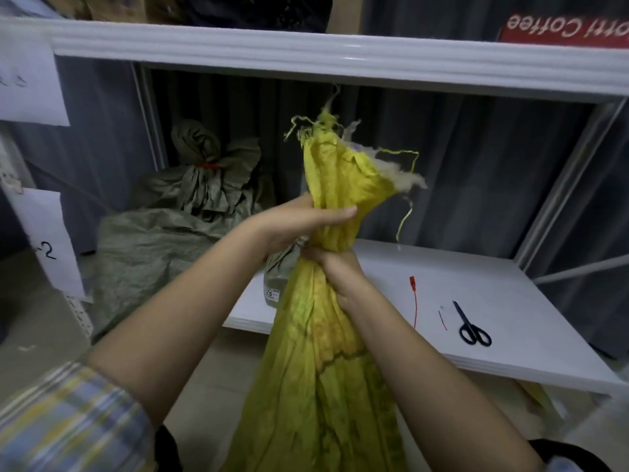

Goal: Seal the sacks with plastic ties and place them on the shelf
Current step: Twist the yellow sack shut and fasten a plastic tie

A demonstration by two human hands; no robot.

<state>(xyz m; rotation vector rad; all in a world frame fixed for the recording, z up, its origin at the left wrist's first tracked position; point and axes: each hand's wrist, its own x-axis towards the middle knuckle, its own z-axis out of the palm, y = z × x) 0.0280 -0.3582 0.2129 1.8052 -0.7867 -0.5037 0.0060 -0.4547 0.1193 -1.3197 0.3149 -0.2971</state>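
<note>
Right hand (335,267) clenched around the gathered neck of the yellow sack (326,369), left hand (299,226) wrapped just above it, red plastic tie (415,301) lying on the shelf (510,318) to the right.

one head-worn wide-angle view, looking forward and down, close over both forearms, facing the shelf (476,301).
</note>
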